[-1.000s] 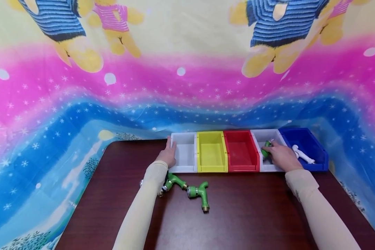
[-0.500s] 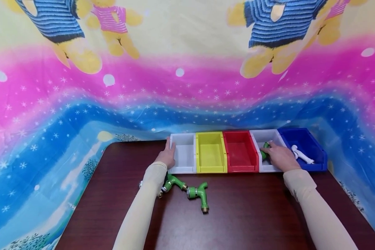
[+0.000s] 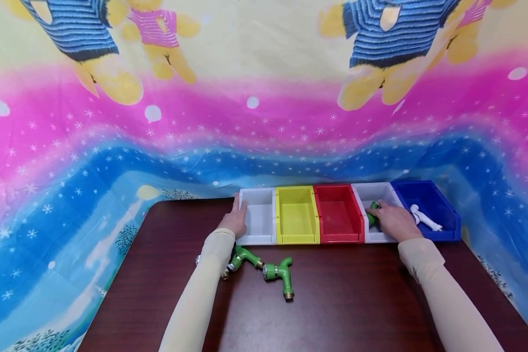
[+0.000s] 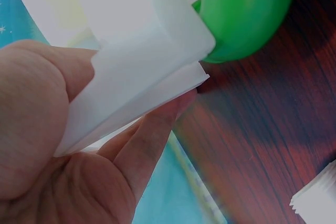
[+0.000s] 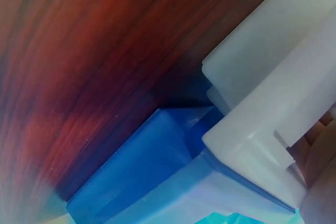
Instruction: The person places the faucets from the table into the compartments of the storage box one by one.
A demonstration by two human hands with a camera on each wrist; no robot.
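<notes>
wood-grain table: bears left white bin, right white bin. left hand: thumb and fingers pinch left white bin's wall. right hand: fingers curled round green tap, inside right white bin. apparent step: setting tap down; next calls for loosening fingers.

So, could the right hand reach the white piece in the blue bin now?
Probably yes: the white piece lies close beside the right hand, and the open blue bin leaves the way free. That hand holds a green tap, though, so may need to release it.
</notes>
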